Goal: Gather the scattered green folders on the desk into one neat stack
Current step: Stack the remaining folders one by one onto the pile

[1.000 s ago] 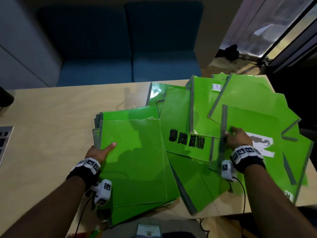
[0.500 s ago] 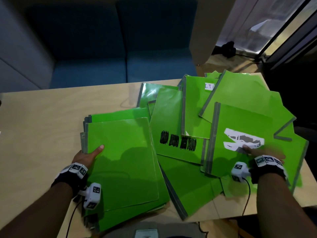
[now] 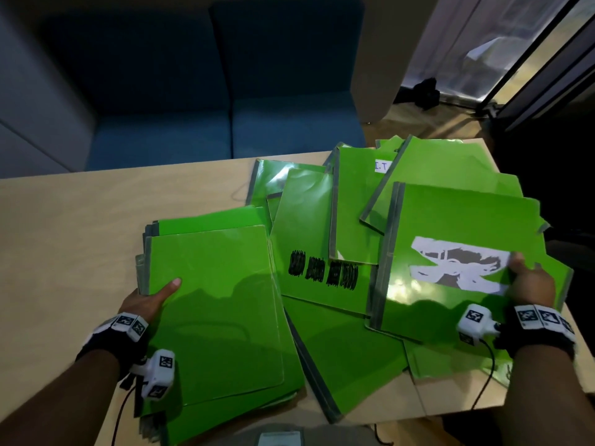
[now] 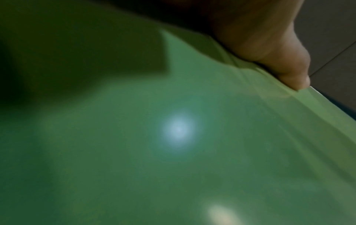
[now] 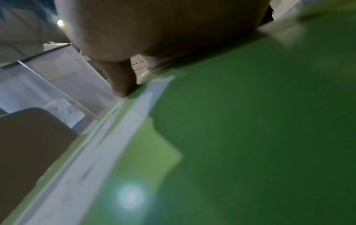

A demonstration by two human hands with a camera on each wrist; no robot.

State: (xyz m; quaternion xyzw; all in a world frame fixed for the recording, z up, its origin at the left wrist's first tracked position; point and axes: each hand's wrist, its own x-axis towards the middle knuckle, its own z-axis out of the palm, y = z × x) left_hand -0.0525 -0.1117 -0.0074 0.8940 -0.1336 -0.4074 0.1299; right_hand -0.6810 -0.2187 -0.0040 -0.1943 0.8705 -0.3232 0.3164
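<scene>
The right hand [image 3: 528,284] pinches the edge of a green folder with a torn white label [image 3: 457,268], thumb on top, likely to carry it left. The left hand [image 3: 145,300] grips the growing stack [image 3: 219,304], steadying it. Right of the stack lie loose folders: one scribbled black [image 3: 322,275], one reading "I.T" [image 3: 381,167].

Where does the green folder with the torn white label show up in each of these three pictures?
Head view: the folder with the torn white label is at right, gripped by the right hand.
Left wrist view: not identifiable; only plain green shows.
Right wrist view: it fills the lower right, with the white label along its left edge.
Shared landmark: the right hand's thumb on it.
</scene>
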